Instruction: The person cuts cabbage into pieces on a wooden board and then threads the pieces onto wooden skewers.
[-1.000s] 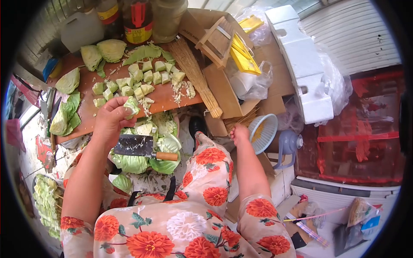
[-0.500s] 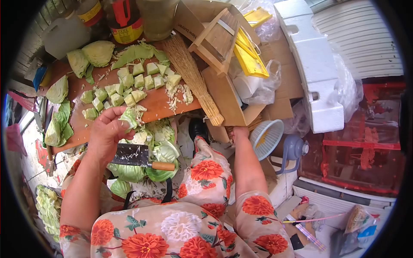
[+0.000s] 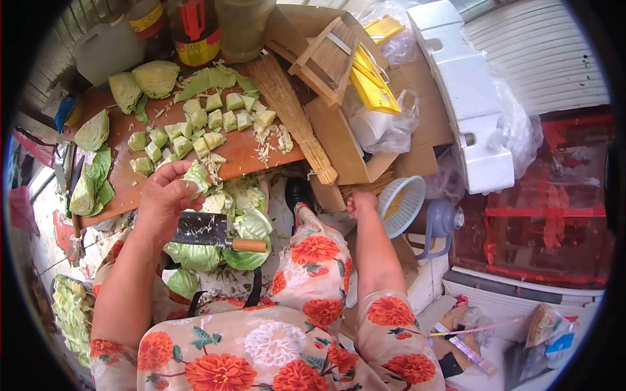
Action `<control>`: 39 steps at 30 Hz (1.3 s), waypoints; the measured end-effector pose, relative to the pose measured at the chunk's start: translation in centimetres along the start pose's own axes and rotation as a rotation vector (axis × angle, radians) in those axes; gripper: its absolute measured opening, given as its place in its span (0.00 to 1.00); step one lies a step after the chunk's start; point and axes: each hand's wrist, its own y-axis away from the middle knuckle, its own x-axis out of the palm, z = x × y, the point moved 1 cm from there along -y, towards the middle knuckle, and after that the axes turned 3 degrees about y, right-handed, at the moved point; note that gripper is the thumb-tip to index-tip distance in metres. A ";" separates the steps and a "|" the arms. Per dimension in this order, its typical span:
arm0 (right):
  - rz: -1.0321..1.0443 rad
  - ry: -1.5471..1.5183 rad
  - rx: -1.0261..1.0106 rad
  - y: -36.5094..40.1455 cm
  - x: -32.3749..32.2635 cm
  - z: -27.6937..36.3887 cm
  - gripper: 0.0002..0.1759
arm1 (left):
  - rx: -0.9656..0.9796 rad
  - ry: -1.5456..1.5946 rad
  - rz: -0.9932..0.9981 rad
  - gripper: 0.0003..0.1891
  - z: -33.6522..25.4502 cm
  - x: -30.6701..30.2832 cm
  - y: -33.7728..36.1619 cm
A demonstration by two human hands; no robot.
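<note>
My left hand (image 3: 166, 192) pinches a small piece of cabbage (image 3: 196, 177) at the front edge of the orange-brown board (image 3: 244, 156). On that board lie several cabbage cubes (image 3: 175, 132), larger wedges (image 3: 156, 79) and pale shreds. A cleaver (image 3: 202, 229) with a wooden handle rests on the cabbage leaves below my left hand. My right hand (image 3: 362, 203) is closed beside the cardboard box and the thin brown sticks (image 3: 372, 186), left of the blue strainer (image 3: 400, 207). What its fingers hold, if anything, I cannot make out.
A straw brush (image 3: 287, 107) lies across the board's right end, beside the cardboard box (image 3: 336, 140) with wooden and yellow slicers (image 3: 375, 81). Bottles (image 3: 192, 32) stand behind the board. Further right are white foam (image 3: 466, 98) and a blue jug (image 3: 443, 225).
My right hand has drawn back slightly from the sticks, and more of its closed fingers shows. My left hand keeps its pinch on the cabbage piece. The view has shifted slightly.
</note>
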 end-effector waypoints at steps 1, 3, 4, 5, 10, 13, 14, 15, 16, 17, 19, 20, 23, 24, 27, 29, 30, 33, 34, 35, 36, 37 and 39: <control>0.004 0.005 0.001 -0.5 0.2 0.3 0.10 | -0.001 0.000 -0.007 0.17 -0.1 0.0 -0.1; -0.080 0.202 0.002 -1.6 0.7 1.0 0.11 | -0.002 0.018 -0.020 0.17 -0.1 -0.1 -0.3; -0.076 0.207 0.007 -2.2 1.1 0.9 0.11 | -0.006 0.017 -0.026 0.17 -0.1 0.0 -0.4; -0.139 0.143 -0.037 -2.8 1.5 0.7 0.10 | -0.014 0.018 -0.027 0.17 -0.1 0.1 -0.6; -0.129 0.021 -0.027 -2.9 1.9 1.4 0.13 | -0.034 0.020 -0.005 0.20 0.2 0.3 -1.3; -0.130 0.026 0.003 -2.6 1.3 1.2 0.11 | -0.035 0.029 -0.015 0.20 0.3 0.5 -1.4; -0.091 0.025 -0.028 -2.9 1.1 0.6 0.08 | -0.031 0.025 -0.010 0.18 0.4 0.5 -1.4; -0.053 0.024 -0.060 -2.4 0.7 0.5 0.06 | -0.028 0.022 -0.004 0.17 0.4 0.6 -1.3; -0.059 0.023 -0.063 -1.8 0.3 0.5 0.06 | -0.027 0.025 0.002 0.17 0.4 0.7 -1.2; -0.021 -0.031 -0.068 -1.2 0.1 0.3 0.04 | -0.022 0.020 0.010 0.17 0.4 0.8 -1.1; 0.033 -0.148 -0.108 0.9 0.0 0.4 0.09 | -0.012 0.020 0.024 0.16 0.4 0.9 -0.9; 0.029 -0.150 -0.116 2.0 -0.1 0.5 0.09 | -0.007 0.019 0.010 0.16 0.3 1.0 -0.8; 0.027 -0.200 -0.202 6.6 -1.0 1.4 0.11 | 0.004 0.007 0.006 0.16 -0.1 1.0 -0.4; 0.023 -0.201 -0.214 7.2 -1.4 1.3 0.11 | 0.004 -0.009 0.007 0.16 -0.3 1.0 -0.3; 0.064 -0.139 -0.373 9.7 -2.7 1.3 0.11 | 0.028 -0.003 0.038 0.16 -0.8 0.5 -0.3; 0.157 -0.412 -0.447 12.3 -3.5 1.6 0.11 | 0.048 0.014 0.036 0.16 -1.4 0.4 0.0; 0.152 -0.409 -0.464 14.1 -4.0 2.0 0.11 | 0.058 0.020 0.023 0.16 -1.7 0.4 0.1; 0.268 -0.564 -0.540 19.8 -5.2 3.7 0.11 | 0.107 0.067 0.005 0.16 -2.2 0.1 0.2; 0.396 -0.566 -0.620 21.3 -5.6 4.2 0.11 | 0.119 0.078 0.003 0.16 -2.4 0.0 0.1; 0.530 -0.563 -0.696 22.8 -5.9 4.7 0.11 | 0.120 0.093 -0.003 0.16 -2.5 -0.1 0.1; 0.547 -0.555 -0.708 24.3 -6.0 5.2 0.11 | 0.123 0.107 -0.014 0.15 -2.6 -0.3 0.0; 0.725 -0.531 -0.739 25.8 -5.8 5.9 0.13 | 0.132 0.128 -0.010 0.15 -2.8 -0.4 0.1; 0.993 -0.468 -0.731 29.5 -4.3 7.2 0.20 | 0.151 0.156 0.000 0.14 -3.3 -0.5 0.3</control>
